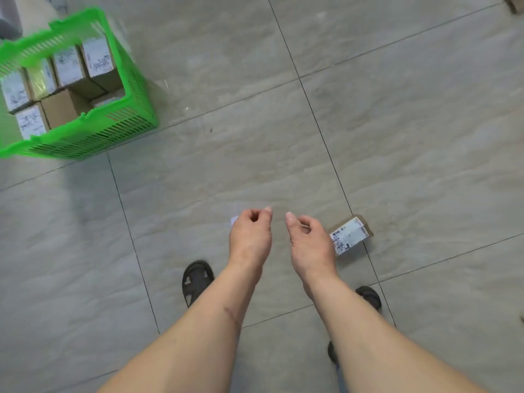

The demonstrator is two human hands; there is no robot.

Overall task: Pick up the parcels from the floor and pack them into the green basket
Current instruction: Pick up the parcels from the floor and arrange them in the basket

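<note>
The green basket (124,117) stands on the floor at the upper left, with several label-faced cardboard parcels (68,65) packed upright inside. One small cardboard parcel (350,234) with a white label lies on the tiles just right of my right hand (310,242). My left hand (251,236) hovers beside the right one, both low over the floor with fingers loosely curled and nothing in them. A small white corner (233,221) peeks out from behind my left hand; what it belongs to is hidden.
Grey floor tiles with dark grout lines fill the view. My sandalled feet (197,280) stand below the hands. A brown box corner (514,3) shows at the top right edge. Wide bare floor lies between the hands and the basket.
</note>
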